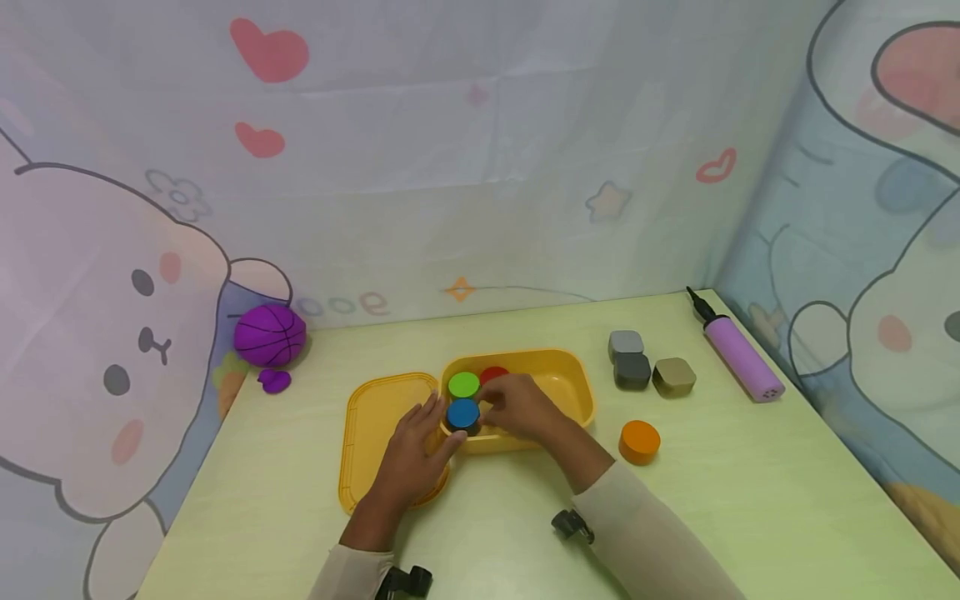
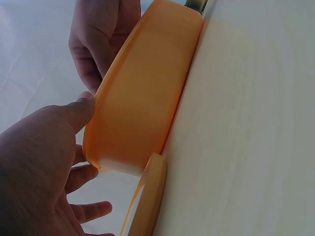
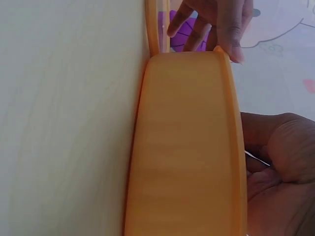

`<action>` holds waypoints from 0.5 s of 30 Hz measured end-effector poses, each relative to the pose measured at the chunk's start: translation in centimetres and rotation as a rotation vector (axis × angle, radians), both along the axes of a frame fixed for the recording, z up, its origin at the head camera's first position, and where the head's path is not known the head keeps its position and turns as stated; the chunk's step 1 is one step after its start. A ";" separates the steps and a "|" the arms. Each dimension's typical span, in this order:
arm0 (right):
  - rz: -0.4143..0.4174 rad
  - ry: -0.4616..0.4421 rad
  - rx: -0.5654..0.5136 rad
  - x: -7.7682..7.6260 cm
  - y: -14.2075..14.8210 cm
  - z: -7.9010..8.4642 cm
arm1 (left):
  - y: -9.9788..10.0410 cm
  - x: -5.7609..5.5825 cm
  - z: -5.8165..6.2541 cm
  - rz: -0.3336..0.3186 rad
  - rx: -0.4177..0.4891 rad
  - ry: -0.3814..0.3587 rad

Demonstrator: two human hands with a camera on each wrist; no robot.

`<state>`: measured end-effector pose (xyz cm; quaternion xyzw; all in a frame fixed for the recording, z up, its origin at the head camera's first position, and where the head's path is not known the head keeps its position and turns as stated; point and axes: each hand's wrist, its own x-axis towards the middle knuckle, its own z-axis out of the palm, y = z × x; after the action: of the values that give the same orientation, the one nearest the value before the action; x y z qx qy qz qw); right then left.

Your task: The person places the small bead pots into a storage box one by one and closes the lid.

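Note:
A yellow plastic box [image 1: 570, 392] stands on the table, its left end at the edge of a flat yellow lid [image 1: 367, 417]. Inside its left end are a green round block [image 1: 463, 384], a red round block [image 1: 493, 375] and a blue round block [image 1: 462, 413]. My right hand [image 1: 522, 408] reaches in over the front wall, finger and thumb pinching the blue block at its right edge. The red block is partly hidden behind that hand. At the left front corner my left hand [image 1: 414, 450] has its fingers spread, the thumb [image 2: 84, 105] touching the rim.
Right of the box lie an orange round block [image 1: 640, 442], a light grey block [image 1: 626, 345], a dark grey block [image 1: 632, 372] and a tan block [image 1: 673, 377]. Farther right is a purple hand pump [image 1: 742, 358]. A purple ball [image 1: 270, 335] and small purple duck [image 1: 274, 381] sit at left.

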<state>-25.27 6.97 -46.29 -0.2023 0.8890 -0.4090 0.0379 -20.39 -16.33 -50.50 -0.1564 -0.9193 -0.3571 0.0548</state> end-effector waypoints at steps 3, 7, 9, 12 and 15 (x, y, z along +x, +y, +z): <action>-0.004 0.071 -0.034 0.8 0.9 0.1 | 0.0 0.1 0.1 0.003 -0.006 -0.013; -0.011 0.143 -0.090 1.7 2.4 0.4 | 0.0 0.2 0.1 0.009 -0.015 -0.020; -0.023 0.168 -0.111 2.1 3.1 0.4 | 0.0 0.1 0.1 0.011 -0.014 -0.010; -0.034 0.222 -0.130 2.6 4.4 0.3 | 0.1 0.1 0.1 0.011 -0.010 0.000; -0.040 0.290 -0.136 3.0 5.7 0.2 | 0.1 0.1 0.1 0.007 -0.010 0.007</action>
<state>-22.30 12.69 -46.11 -0.2437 0.8592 -0.4355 -0.1130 -20.33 -16.20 -50.38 -0.1546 -0.9213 -0.3519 0.0584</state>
